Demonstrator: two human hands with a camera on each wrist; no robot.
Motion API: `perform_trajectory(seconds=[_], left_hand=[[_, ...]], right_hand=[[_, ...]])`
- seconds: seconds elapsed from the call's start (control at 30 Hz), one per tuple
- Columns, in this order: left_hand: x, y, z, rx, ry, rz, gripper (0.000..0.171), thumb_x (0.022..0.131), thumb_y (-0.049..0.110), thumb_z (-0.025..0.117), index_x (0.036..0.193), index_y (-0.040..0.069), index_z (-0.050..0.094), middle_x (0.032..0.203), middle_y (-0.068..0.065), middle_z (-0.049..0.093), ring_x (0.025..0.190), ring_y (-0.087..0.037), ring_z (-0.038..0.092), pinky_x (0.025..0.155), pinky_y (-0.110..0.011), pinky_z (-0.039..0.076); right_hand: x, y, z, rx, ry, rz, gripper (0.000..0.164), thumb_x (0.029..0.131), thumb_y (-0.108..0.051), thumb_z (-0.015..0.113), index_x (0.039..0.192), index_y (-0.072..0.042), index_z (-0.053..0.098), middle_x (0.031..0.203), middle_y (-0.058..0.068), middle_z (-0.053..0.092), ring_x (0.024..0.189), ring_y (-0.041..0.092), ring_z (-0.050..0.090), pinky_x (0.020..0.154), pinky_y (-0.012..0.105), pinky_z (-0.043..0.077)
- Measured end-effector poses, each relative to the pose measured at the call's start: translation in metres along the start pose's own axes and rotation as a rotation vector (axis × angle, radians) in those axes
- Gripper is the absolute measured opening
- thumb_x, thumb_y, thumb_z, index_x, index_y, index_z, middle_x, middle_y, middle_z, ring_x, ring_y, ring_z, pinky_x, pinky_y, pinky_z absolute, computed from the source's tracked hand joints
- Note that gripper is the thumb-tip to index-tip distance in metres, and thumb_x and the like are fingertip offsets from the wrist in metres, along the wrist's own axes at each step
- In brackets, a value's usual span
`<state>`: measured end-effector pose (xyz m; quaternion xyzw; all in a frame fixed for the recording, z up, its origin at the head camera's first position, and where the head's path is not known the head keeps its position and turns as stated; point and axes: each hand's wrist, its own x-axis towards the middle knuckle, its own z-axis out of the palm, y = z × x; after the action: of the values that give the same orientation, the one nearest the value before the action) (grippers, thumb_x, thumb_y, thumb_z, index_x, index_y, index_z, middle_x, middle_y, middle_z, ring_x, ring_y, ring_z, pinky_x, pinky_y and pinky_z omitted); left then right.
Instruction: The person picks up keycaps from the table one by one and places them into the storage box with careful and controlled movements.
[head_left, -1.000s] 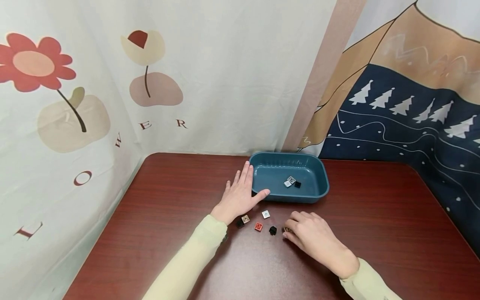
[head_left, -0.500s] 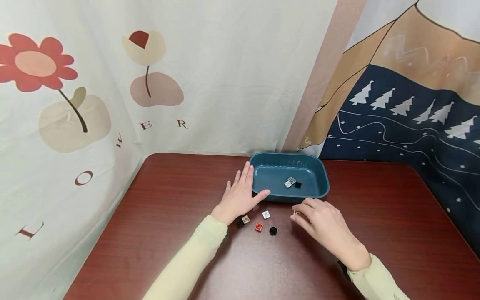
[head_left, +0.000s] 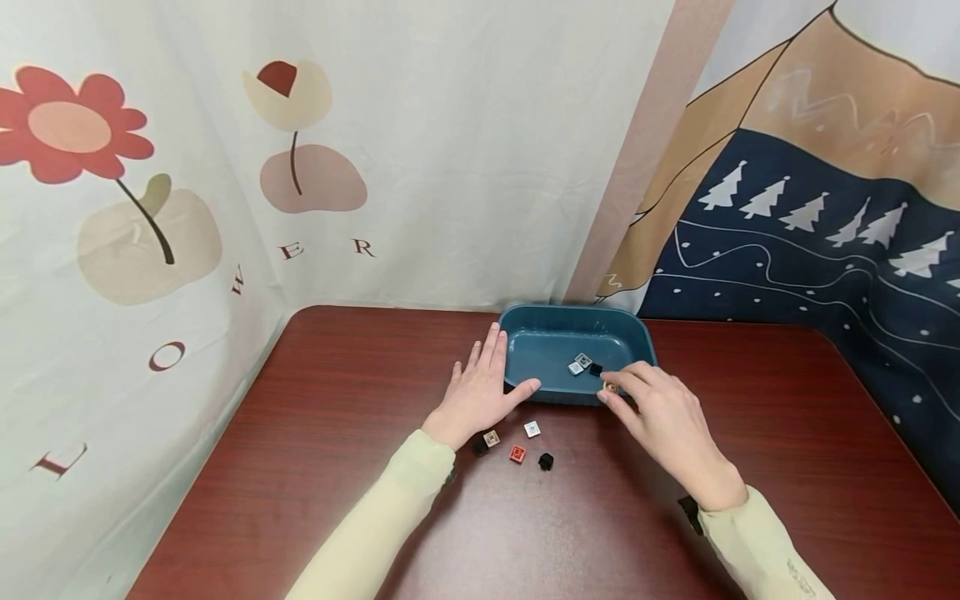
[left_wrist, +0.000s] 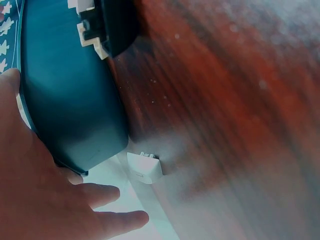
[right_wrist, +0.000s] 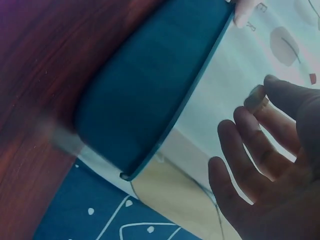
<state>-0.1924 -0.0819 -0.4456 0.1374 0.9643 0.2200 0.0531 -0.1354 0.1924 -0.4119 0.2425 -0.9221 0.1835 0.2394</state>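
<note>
My right hand (head_left: pixel 667 417) pinches a tan keycap (head_left: pixel 611 387) between thumb and index finger, over the front right rim of a blue plastic basin (head_left: pixel 555 397). In the right wrist view this keycap (right_wrist: pixel 256 100) sits at the fingertips, the other fingers loosely bent. My left hand (head_left: pixel 480 392) lies with straight fingers against the basin's left side, its thumb along the front rim. Inside the basin are two whitish keycaps (head_left: pixel 580 364) and a black keycap (head_left: pixel 596 370). In front of it lie a white keycap (head_left: pixel 532 429), a red keycap (head_left: pixel 517 454) and a black keycap (head_left: pixel 546 462).
Beside my left wrist lie another tan keycap (head_left: pixel 491 438) and a dark keycap (head_left: pixel 481 448), partly hidden. The reddish-brown table (head_left: pixel 360 375) ends at a printed white curtain (head_left: pixel 450 167) behind and a navy tree-patterned cloth (head_left: pixel 787 250) at right.
My right hand has lifted the tan keycap from the table beside the black one and carried it away from me to the basin's front rim. The left hand stays where it was.
</note>
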Motion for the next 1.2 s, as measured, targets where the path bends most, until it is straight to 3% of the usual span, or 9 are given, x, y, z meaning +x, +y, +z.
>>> perform_trajectory(seconds=[0.27,0.63,0.9,1.1,1.2], left_hand=[[0.000,0.000,0.000,0.003,0.000,0.003,0.105,0.096,0.078,0.043,0.168,0.012,0.004,0.174,0.001,-0.006,0.158,-0.037,0.015,0.119,-0.068,0.020],[0.000,0.000,0.000,0.007,0.000,0.000,0.104,0.096,0.078,0.043,0.168,0.013,0.004,0.174,0.001,-0.007,0.158,-0.037,0.015,0.119,-0.068,0.019],[0.001,-0.001,0.001,0.020,-0.001,-0.009,0.104,0.096,0.078,0.042,0.168,0.013,0.003,0.174,0.002,-0.008,0.158,-0.036,0.014,0.119,-0.067,0.019],[0.001,0.000,0.002,0.027,-0.001,-0.009,0.106,0.095,0.081,0.040,0.168,0.013,0.003,0.174,0.002,-0.008,0.158,-0.036,0.015,0.120,-0.066,0.020],[0.001,0.000,0.001,0.030,-0.001,-0.005,0.106,0.095,0.080,0.041,0.168,0.013,0.004,0.174,0.001,-0.007,0.157,-0.037,0.015,0.120,-0.066,0.020]], right_hand=[[0.012,0.013,0.009,0.024,0.044,0.041,0.025,0.091,-0.019,0.081,0.113,-0.008,0.078,0.102,0.005,0.070,0.091,0.025,0.066,0.071,0.046,0.055],[0.027,0.026,0.023,0.025,-0.004,0.118,0.026,0.093,-0.021,0.080,0.114,-0.006,0.079,0.102,0.008,0.069,0.085,0.025,0.067,0.065,0.045,0.058],[0.036,0.031,0.034,-0.002,-0.113,0.147,0.025,0.094,-0.022,0.079,0.113,-0.006,0.080,0.102,0.009,0.070,0.084,0.026,0.068,0.063,0.046,0.058],[0.044,0.031,0.037,0.006,-0.235,0.219,0.025,0.096,-0.026,0.077,0.110,-0.006,0.080,0.102,0.011,0.073,0.091,0.027,0.068,0.070,0.049,0.059],[0.047,0.031,0.037,0.012,-0.292,0.242,0.023,0.096,-0.026,0.077,0.108,-0.006,0.080,0.097,0.009,0.072,0.087,0.025,0.066,0.068,0.046,0.058]])
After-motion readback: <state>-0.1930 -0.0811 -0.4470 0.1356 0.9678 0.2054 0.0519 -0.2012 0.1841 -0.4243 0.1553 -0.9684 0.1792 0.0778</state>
